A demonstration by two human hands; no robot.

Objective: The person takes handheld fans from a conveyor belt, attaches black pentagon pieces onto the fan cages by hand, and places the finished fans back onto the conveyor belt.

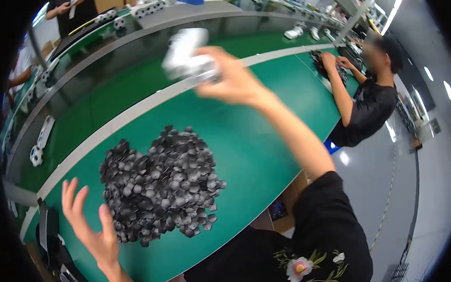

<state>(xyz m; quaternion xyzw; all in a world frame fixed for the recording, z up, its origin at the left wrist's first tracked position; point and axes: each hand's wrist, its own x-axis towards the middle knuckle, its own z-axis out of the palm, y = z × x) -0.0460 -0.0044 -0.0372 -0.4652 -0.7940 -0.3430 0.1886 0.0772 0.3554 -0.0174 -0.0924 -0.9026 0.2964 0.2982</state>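
Note:
A wide heap of small black pentagon pieces (162,183) lies on the green table (255,140) before me. At the heap's left edge, my left hand (92,225) is raised with fingers spread and holds nothing. Up over the far rim of the table, my right hand (225,76) grips a white part with a rounded end (187,55). Motion smears this part, so its details do not show. The fingertips on its far side are hidden.
Beyond a pale rail (149,101) runs a green conveyor belt (80,116) carrying a white part with a football-patterned ball (36,155). A co-worker (370,101) sits at the right by another black heap (322,63). A dark bag-like item (50,231) lies at left.

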